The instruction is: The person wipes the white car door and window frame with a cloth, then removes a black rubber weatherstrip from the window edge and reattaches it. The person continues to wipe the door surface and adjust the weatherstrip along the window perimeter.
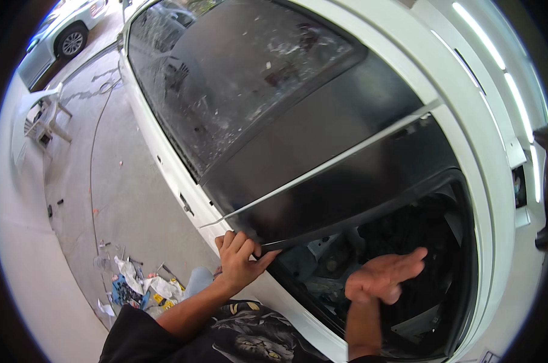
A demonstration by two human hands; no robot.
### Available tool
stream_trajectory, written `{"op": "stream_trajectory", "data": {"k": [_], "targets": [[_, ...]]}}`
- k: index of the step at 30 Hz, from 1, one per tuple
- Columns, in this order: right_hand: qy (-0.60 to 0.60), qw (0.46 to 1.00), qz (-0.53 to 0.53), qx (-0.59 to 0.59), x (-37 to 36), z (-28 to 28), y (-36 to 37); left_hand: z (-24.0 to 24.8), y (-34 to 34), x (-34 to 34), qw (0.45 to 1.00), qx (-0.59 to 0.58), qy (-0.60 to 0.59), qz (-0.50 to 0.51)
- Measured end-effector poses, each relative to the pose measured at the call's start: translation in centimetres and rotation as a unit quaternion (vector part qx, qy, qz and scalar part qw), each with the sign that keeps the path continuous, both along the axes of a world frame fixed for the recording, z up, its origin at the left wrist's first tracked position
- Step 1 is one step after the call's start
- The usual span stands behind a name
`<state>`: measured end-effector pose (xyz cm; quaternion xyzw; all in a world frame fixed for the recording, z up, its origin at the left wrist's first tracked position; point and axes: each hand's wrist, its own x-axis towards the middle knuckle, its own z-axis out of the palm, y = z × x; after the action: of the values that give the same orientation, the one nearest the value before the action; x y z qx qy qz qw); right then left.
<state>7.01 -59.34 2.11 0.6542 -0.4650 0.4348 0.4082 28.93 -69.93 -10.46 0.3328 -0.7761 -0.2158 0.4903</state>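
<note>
A white car's side fills the middle, with black pillar panels (340,175) between the door windows. My left hand (240,257) is at the lower end of the nearer black panel, fingers curled and thumb pressed against the edge of its black trim (272,244). Whether that edge is loose cannot be made out. Over the near door's window opening (322,257), my right hand (385,275) is raised with the fingers stretched out and nothing in it. Some blur softens it. Car interior parts show dimly through that opening.
Tools, rags and packets (144,287) lie on the grey floor at lower left. A cable (92,157) runs along the floor. Farther off stand a white plastic chair (53,118) and another car (62,42). The far window (237,78) carries whitish smears.
</note>
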Motion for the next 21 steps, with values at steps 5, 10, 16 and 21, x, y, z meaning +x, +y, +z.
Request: {"op": "stream_trajectory", "data": {"k": [5,10,16,21], "targets": [[-0.532,0.807,0.168,-0.193,5.9,-2.9,-6.3,-0.6,-0.3,0.2,0.999,0.032,0.008,0.007],[-0.55,0.817,0.133,-0.11,8.1,-4.4,-8.4,-1.0,-0.1,-0.1,0.997,0.068,0.019,-0.002],[-0.713,0.645,0.154,-0.228,11.4,-9.6,-7.3,-3.7,-0.8,3.1,0.996,0.081,-0.026,0.005],[-0.729,0.653,0.078,-0.187,12.3,-10.8,-8.2,-5.5,-0.8,5.9,0.998,0.046,-0.039,0.001]]}}
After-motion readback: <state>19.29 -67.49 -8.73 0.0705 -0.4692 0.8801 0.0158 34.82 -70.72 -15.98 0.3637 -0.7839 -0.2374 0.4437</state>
